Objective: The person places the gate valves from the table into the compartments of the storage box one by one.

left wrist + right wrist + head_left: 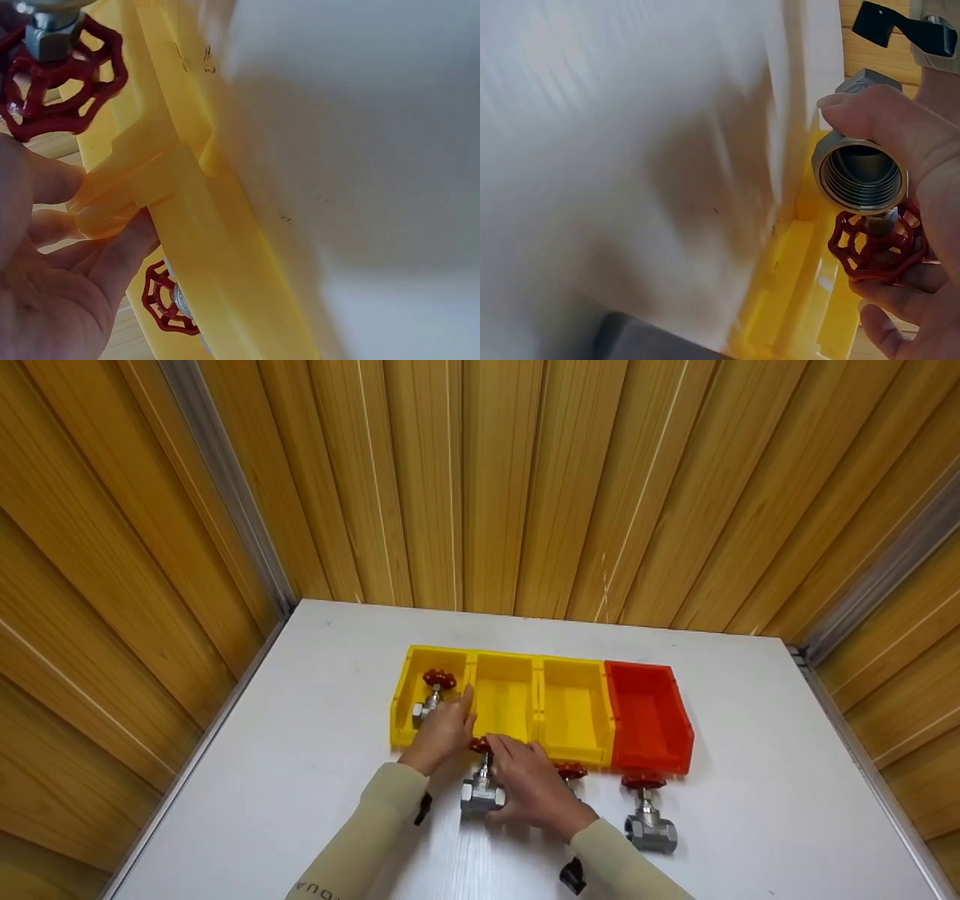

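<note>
My right hand [536, 784] grips a steel gate valve [480, 795] with a red handwheel, held upright just in front of the yellow bins. Its threaded opening [861, 178] faces the camera in the right wrist view, with the thumb over the body and fingers by the handwheel. My left hand [444, 731] pinches the divider between the left and second yellow bins [176, 176]. In the leftmost bin stands another gate valve [439, 680], partly hidden by that hand.
A red bin [649, 716] adjoins the yellow row on the right. One gate valve [651, 832] stands on the white table [750, 810] before it; another valve's handwheel [571, 770] shows behind my right hand. Wood-patterned walls [495, 487] enclose the table.
</note>
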The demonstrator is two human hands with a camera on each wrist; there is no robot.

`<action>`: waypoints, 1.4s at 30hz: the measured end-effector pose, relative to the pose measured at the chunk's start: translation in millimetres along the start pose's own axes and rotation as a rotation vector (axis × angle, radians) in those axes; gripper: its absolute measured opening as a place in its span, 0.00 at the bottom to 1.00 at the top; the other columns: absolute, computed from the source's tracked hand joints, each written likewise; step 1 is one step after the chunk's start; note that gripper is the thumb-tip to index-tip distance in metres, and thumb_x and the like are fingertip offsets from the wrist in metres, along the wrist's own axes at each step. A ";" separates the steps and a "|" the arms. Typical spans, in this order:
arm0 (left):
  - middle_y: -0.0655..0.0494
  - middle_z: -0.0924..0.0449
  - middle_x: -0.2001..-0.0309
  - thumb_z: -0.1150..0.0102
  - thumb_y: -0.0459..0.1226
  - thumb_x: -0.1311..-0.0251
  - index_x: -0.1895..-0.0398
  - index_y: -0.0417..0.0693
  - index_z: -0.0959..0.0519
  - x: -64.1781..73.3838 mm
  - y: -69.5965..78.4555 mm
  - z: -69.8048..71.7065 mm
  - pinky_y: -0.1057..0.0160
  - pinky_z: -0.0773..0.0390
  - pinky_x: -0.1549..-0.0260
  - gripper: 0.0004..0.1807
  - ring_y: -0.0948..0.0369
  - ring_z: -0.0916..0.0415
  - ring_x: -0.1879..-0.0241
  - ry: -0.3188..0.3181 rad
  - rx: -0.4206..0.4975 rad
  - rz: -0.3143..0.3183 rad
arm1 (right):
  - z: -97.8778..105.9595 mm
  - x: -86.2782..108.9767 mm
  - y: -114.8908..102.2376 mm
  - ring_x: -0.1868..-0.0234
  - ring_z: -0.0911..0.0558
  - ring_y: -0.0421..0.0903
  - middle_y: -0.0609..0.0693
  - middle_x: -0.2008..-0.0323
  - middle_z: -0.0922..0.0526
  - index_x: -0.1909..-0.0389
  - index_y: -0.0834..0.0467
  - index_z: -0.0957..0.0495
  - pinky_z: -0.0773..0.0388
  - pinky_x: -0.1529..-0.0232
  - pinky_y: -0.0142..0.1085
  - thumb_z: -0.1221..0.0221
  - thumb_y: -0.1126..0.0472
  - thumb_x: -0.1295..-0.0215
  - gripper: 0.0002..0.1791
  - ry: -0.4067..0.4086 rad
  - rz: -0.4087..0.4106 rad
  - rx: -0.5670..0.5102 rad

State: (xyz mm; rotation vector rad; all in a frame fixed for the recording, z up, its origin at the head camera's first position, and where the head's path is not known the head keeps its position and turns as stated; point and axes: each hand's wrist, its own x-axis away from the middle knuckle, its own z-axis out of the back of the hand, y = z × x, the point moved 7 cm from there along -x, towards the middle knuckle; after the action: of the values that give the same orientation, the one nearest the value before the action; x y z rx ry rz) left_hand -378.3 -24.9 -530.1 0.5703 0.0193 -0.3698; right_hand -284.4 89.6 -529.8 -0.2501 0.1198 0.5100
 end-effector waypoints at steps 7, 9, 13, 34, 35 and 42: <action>0.50 0.27 0.70 0.54 0.38 0.27 0.26 0.43 0.42 0.1 0.6 2.2 0.65 0.22 0.72 0.28 0.60 0.31 0.75 -0.011 0.015 -0.028 | 12.3 -4.9 8.4 0.32 0.31 0.50 0.52 0.31 0.33 0.26 0.56 0.45 0.35 0.33 0.49 0.23 0.40 0.64 0.64 0.002 -0.055 -0.064; 0.52 0.29 0.72 0.54 0.37 0.27 0.27 0.43 0.41 0.0 0.8 3.4 0.66 0.24 0.73 0.28 0.61 0.32 0.75 -0.004 0.019 -0.038 | 15.2 -7.1 11.3 0.32 0.32 0.49 0.52 0.30 0.34 0.26 0.55 0.46 0.36 0.32 0.49 0.23 0.40 0.64 0.64 0.005 -0.069 -0.067; 0.51 0.27 0.69 0.54 0.37 0.28 0.26 0.44 0.41 0.4 0.7 4.0 0.65 0.24 0.72 0.28 0.60 0.32 0.75 -0.009 0.012 -0.043 | 20.9 -12.0 16.0 0.32 0.32 0.50 0.52 0.30 0.34 0.26 0.56 0.45 0.35 0.33 0.49 0.22 0.41 0.64 0.64 0.029 -0.080 -0.064; 0.41 0.19 0.60 0.54 0.36 0.28 0.29 0.36 0.40 0.0 5.0 3.3 0.58 0.18 0.66 0.27 0.53 0.22 0.66 0.045 -0.043 -0.105 | 36.3 -43.6 38.1 0.32 0.33 0.52 0.52 0.29 0.37 0.25 0.54 0.47 0.38 0.30 0.47 0.23 0.44 0.61 0.63 0.023 -0.173 -0.080; 0.41 0.19 0.60 0.54 0.36 0.28 0.29 0.36 0.39 0.1 5.1 3.5 0.57 0.17 0.65 0.27 0.52 0.21 0.65 0.053 -0.045 -0.111 | 36.4 -44.8 39.2 0.32 0.33 0.52 0.52 0.29 0.37 0.25 0.54 0.48 0.38 0.30 0.47 0.23 0.44 0.60 0.63 0.022 -0.178 -0.081; 0.44 0.20 0.62 0.54 0.36 0.28 0.27 0.39 0.42 -0.6 2.6 1.2 0.65 0.23 0.72 0.28 0.58 0.27 0.72 0.022 -0.014 -0.083 | 36.4 -53.1 44.0 0.32 0.34 0.53 0.54 0.29 0.37 0.25 0.55 0.47 0.38 0.30 0.48 0.23 0.47 0.58 0.60 0.014 -0.183 -0.082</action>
State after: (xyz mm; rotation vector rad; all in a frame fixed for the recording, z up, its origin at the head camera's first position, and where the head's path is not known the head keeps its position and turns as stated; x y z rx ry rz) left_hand -378.0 -23.3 -527.6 0.5603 0.0667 -0.4435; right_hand -350.4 111.5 -494.5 -0.3412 0.0889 0.3317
